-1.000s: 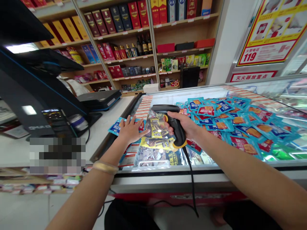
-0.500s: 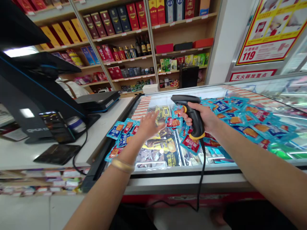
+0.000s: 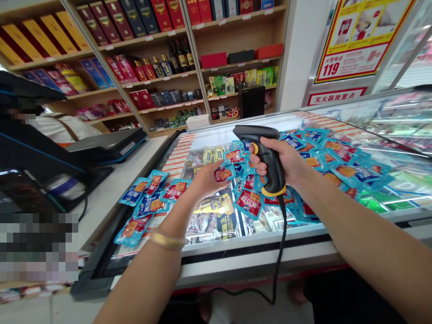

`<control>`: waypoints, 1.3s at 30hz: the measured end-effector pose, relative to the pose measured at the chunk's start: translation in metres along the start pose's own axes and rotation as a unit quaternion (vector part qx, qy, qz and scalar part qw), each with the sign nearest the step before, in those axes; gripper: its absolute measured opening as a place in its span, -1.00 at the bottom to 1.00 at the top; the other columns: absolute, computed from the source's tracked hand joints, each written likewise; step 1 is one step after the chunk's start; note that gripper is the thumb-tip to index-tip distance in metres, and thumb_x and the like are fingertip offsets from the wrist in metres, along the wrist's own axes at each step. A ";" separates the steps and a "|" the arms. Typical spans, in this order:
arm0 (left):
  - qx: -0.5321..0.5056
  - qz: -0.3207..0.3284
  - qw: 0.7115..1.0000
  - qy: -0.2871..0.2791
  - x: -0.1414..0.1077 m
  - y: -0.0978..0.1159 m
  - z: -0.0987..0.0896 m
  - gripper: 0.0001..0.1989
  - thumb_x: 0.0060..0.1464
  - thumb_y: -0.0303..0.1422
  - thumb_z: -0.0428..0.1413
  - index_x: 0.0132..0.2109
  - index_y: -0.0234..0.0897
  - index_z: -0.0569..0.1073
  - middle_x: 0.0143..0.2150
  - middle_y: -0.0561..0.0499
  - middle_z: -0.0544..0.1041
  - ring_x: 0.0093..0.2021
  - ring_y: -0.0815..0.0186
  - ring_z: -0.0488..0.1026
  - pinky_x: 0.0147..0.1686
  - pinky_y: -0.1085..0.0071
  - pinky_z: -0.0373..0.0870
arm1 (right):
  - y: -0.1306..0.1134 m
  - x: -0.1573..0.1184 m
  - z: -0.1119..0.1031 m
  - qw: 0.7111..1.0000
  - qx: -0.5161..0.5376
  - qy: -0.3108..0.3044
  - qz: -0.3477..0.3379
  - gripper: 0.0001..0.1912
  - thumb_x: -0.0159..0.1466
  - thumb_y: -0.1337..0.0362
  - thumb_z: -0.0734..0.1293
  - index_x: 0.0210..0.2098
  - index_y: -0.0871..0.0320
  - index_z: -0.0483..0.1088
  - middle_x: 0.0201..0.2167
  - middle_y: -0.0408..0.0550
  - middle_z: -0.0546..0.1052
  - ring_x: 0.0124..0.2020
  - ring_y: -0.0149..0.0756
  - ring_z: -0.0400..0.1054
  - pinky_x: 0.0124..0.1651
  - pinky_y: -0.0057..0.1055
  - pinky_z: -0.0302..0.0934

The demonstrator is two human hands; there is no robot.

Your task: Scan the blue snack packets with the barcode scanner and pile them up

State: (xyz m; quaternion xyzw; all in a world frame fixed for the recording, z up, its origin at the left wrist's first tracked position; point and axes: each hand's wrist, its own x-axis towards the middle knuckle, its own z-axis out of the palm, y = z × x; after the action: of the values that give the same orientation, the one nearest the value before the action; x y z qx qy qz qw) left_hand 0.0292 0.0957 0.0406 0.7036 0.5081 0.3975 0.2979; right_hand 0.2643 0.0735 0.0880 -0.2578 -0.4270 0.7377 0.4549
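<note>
My right hand is wrapped round the grip of a black and yellow barcode scanner, its head pointing left above the glass. Its cable hangs down in front of the freezer. With thumb and fingers, my left hand pinches a small blue-edged snack packet with a red label; part of its fingers is hidden. Right of the scanner lies a heap of similar snack packets. Several more loose snack packets lie on the left of the glass top, beside my left forearm.
The glass-topped freezer spans the view, with frozen goods showing through. At the left are a counter, a flat black scale and a dark checkout machine. Behind stand shelves of boxes and bottles. A person in white is partly visible.
My left hand, open and empty before, has reached the near side of the heap and closed on a packet. The view has turned right. The scanner stays in my right hand.
</note>
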 end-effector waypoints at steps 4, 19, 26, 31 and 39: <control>-0.090 -0.032 0.995 -0.025 -0.001 0.005 -0.013 -0.45 -0.36 -0.24 0.45 -0.10 -0.18 0.61 -0.28 -0.02 0.63 -0.13 0.14 0.55 0.09 0.21 0.41 | 0.001 -0.001 0.001 1.000 -0.002 -0.003 0.007 -0.74 0.21 0.09 0.37 -0.34 0.17 0.36 -0.56 -0.15 0.38 -0.64 -0.47 0.17 -0.60 -0.52 0.18; -0.366 -0.188 0.911 -0.027 -0.003 0.023 -0.010 -0.42 0.12 0.16 0.03 -0.12 -0.29 0.53 -0.09 -0.23 0.63 -0.05 0.02 0.59 -0.08 0.08 0.54 | 0.017 0.001 0.002 0.996 -0.034 -0.033 0.076 -0.74 0.20 0.09 0.39 -0.35 0.18 0.39 -0.58 -0.13 0.42 -0.65 -0.45 0.23 -0.61 -0.52 0.20; -0.370 -0.191 0.909 -0.025 -0.002 0.022 -0.009 -0.43 0.13 0.14 0.05 -0.13 -0.30 0.54 -0.12 -0.23 0.64 -0.07 0.03 0.60 -0.05 0.07 0.54 | 0.017 0.001 0.003 0.995 -0.045 -0.048 0.071 -0.72 0.18 0.08 0.41 -0.36 0.19 0.39 -0.58 -0.14 0.42 -0.66 -0.47 0.23 -0.61 -0.53 0.19; -0.378 -0.191 0.905 -0.033 -0.001 0.023 -0.009 -0.44 0.15 0.13 0.03 -0.08 -0.30 0.53 -0.13 -0.21 0.64 -0.11 0.07 0.61 -0.05 0.09 0.55 | 0.017 0.001 0.004 0.995 -0.044 -0.043 0.078 -0.72 0.16 0.09 0.42 -0.37 0.19 0.38 -0.59 -0.15 0.42 -0.66 -0.48 0.24 -0.61 -0.54 0.20; -0.364 -0.188 0.912 -0.028 -0.002 0.022 -0.007 -0.39 0.13 0.15 0.03 -0.04 -0.32 0.52 -0.13 -0.23 0.63 -0.13 0.06 0.61 -0.10 0.11 0.56 | 0.017 0.001 0.004 0.995 -0.044 -0.042 0.074 -0.73 0.21 0.09 0.39 -0.37 0.19 0.39 -0.58 -0.14 0.42 -0.65 -0.48 0.22 -0.61 -0.53 0.20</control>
State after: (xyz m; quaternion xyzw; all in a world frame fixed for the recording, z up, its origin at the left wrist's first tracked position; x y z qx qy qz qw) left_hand 0.0332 0.0874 0.0622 0.4489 0.4422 0.4714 0.6170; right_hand 0.2533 0.0686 0.0759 -0.2776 -0.4577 0.7598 0.3690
